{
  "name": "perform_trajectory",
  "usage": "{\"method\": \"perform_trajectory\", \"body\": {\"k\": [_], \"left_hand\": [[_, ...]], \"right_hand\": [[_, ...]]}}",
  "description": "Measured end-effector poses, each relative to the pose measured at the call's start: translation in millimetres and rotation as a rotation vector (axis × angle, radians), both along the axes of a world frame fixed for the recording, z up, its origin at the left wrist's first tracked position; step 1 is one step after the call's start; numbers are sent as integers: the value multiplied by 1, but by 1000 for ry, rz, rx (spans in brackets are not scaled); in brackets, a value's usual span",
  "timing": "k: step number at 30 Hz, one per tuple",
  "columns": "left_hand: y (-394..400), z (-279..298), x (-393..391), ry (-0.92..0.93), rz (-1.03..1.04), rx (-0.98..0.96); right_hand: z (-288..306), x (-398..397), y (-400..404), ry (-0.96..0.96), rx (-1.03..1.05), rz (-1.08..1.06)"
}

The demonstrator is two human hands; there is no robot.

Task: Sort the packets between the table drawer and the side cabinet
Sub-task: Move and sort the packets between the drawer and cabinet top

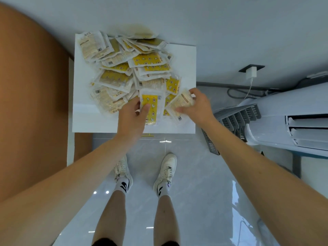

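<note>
A heap of several clear plastic packets [124, 68], some with yellow printed faces and some beige, covers the white cabinet top [184, 57]. My left hand [132, 119] grips a yellow printed packet [150, 107] at the heap's near edge, thumb on its face. My right hand [197, 105] holds a beige packet [181, 103] by its right end, just to the right of the yellow one. Both packets are tilted above the near part of the top.
A brown rounded table [32, 96] fills the left side, touching the cabinet. A white air conditioner unit [291, 125] lies at the right on the floor, with cables and a wall charger [251, 72] behind it. My feet in white shoes stand on the glossy tiled floor [195, 201].
</note>
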State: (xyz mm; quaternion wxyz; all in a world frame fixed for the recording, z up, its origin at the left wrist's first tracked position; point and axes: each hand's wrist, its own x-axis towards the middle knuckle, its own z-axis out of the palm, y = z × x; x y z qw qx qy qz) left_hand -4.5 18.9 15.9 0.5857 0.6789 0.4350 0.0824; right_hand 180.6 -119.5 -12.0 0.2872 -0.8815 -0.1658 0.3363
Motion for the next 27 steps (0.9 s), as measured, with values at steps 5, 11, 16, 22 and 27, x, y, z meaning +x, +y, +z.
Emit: {"method": "perform_trajectory", "body": {"k": [5, 11, 16, 22, 27], "left_hand": [[19, 83, -11, -73, 115, -86], [39, 238, -55, -108, 241, -104], [29, 360, -96, -151, 414, -81], [-12, 449, -151, -271, 655, -70], [-58, 490, -218, -331, 940, -70]], "right_hand": [[87, -13, 2, 112, 157, -162], [249, -46, 30, 145, 276, -39], [376, -73, 55, 157, 399, 120], [462, -112, 58, 332, 495, 317], [502, -176, 64, 453, 484, 518]]}}
